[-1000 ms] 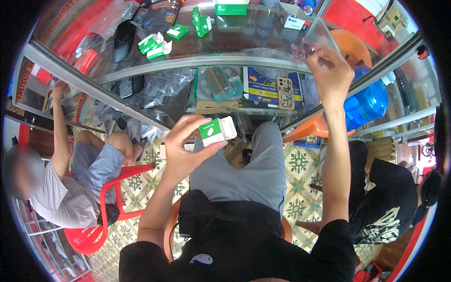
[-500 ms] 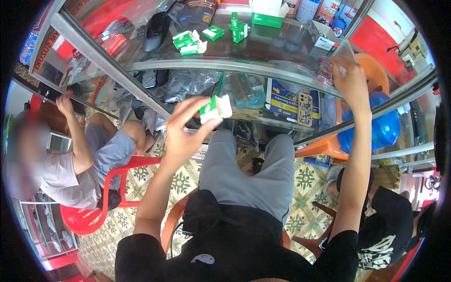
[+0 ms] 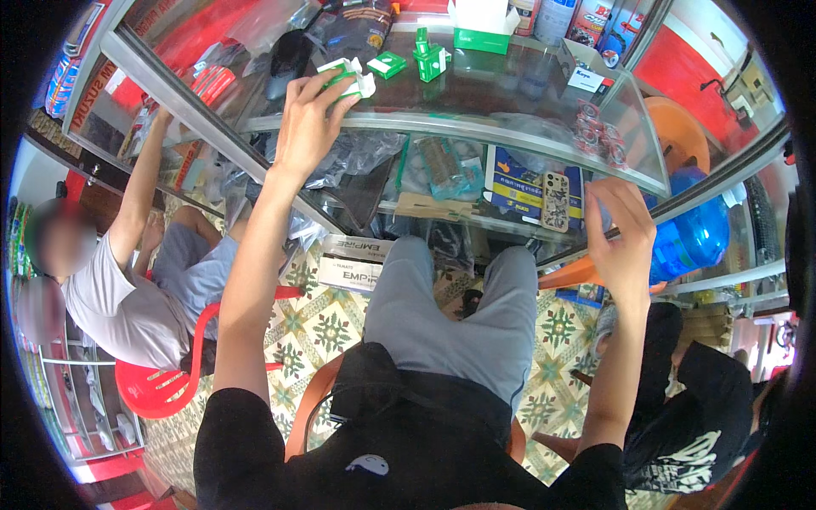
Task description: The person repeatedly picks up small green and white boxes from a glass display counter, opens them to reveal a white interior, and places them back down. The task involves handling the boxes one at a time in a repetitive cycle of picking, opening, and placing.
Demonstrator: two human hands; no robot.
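My left hand (image 3: 310,119) reaches over the glass counter, its fingers closed on a small green-and-white box (image 3: 364,85) with its flap raised. Part of this box is covered by my fingers, and other small boxes lie against it. Just right of it are another green box (image 3: 388,65) and a little stack of green boxes (image 3: 431,65). Nothing shows in my right hand (image 3: 620,225), which hangs in front of the counter with fingers loosely bent and apart. Beyond it, several small red-and-clear packets (image 3: 599,136) lie on the glass top.
A larger green-and-white carton (image 3: 481,39) and a small white carton (image 3: 585,70) stand farther back, near spray cans (image 3: 592,21). Below the top, the shelf holds a patterned phone (image 3: 555,202) and plastic bags. At left, a person (image 3: 127,289) sits on a red chair (image 3: 161,389).
My left hand has carried the green box up and left to the other boxes on the counter. My right hand has drawn back from the red packets, which now lie spread on the glass.
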